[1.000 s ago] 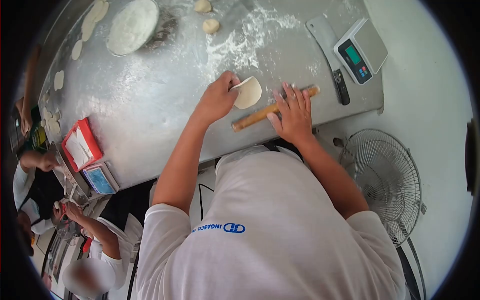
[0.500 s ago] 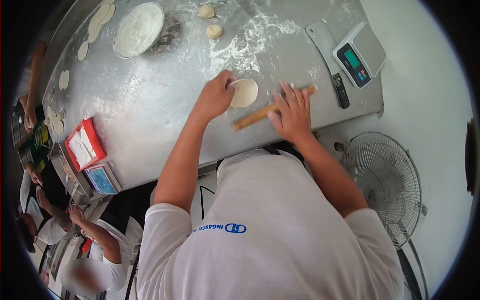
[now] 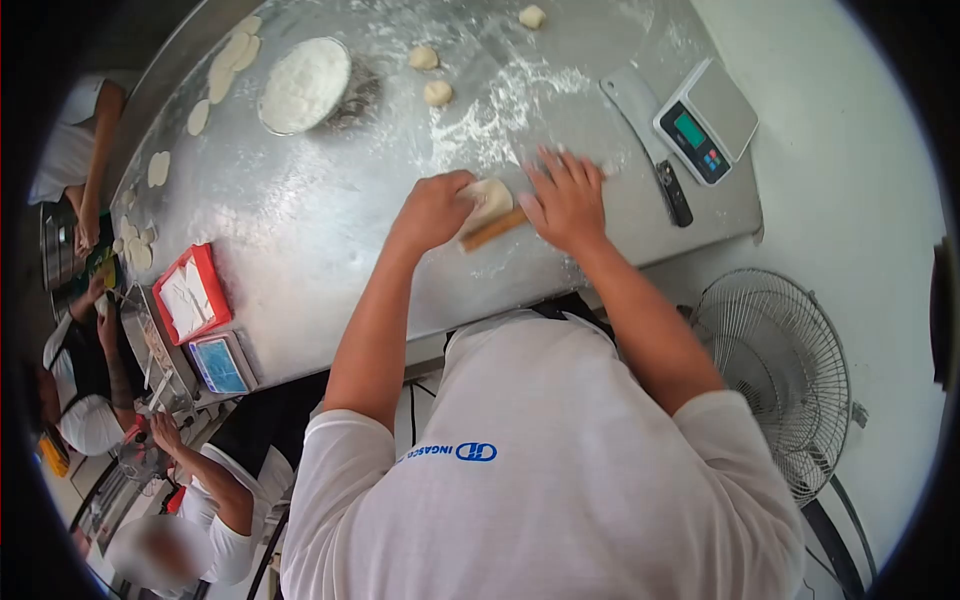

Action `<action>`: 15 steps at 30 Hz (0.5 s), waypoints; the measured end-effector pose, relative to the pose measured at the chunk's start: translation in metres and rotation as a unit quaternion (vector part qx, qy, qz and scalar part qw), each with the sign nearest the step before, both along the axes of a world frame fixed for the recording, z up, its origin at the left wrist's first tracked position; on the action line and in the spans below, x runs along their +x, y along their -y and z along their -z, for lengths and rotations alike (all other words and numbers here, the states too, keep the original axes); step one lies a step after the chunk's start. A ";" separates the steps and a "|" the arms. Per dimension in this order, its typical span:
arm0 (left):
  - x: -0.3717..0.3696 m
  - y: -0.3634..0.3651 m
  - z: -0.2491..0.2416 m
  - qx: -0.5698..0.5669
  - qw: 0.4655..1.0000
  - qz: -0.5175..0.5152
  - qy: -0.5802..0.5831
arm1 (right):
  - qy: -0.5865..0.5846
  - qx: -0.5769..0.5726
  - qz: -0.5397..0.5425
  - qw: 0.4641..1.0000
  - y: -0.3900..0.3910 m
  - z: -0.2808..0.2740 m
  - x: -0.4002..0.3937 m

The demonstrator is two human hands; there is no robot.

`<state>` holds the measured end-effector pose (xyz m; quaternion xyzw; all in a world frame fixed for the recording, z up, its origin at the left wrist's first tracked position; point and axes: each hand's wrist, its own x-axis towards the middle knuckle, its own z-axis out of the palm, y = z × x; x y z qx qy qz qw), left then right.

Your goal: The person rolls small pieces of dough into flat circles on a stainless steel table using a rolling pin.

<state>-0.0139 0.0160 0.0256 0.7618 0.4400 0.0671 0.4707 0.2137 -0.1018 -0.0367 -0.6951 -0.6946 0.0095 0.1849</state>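
My left hand (image 3: 434,212) is closed on the near-left edge of a flat round dough wrapper (image 3: 489,201), pinching it against the steel table. A wooden rolling pin (image 3: 493,231) lies along the wrapper's right and near edge, apparently touching it. On the pin's far half rests my right hand (image 3: 570,205), palm down with the fingers stretched out and spread, hiding that end. Beyond the hands sit a dough ball (image 3: 437,93) and another dough ball (image 3: 423,57), with white flour (image 3: 500,120) scattered beside them.
A flour bowl (image 3: 305,87) stands upper left, near flat wrappers (image 3: 232,52). To the right lie a cleaver (image 3: 648,140) and a digital scale (image 3: 707,120). A red tray (image 3: 207,285) is at left. A fan (image 3: 775,370) stands by the table edge; other people work at far left.
The rolling pin has come up against the wrapper, and my right hand has moved forward and left over it. The camera view has shifted, bringing a third dough ball into sight at the top.
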 end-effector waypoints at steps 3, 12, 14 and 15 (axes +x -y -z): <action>-0.052 -0.017 0.013 -0.215 0.896 -0.198 0.333 | -0.020 -0.013 0.001 1.000 0.040 -0.005 0.017; -0.022 -0.116 0.025 0.063 0.932 -0.285 0.215 | -0.029 0.000 0.036 0.999 0.041 -0.005 0.027; 0.011 -0.125 0.059 0.257 0.949 -0.181 0.038 | -0.036 0.003 0.035 0.999 0.041 -0.004 0.023; 0.024 -0.126 0.066 0.319 0.938 -0.129 -0.035 | -0.036 0.007 0.036 0.999 0.041 -0.004 0.023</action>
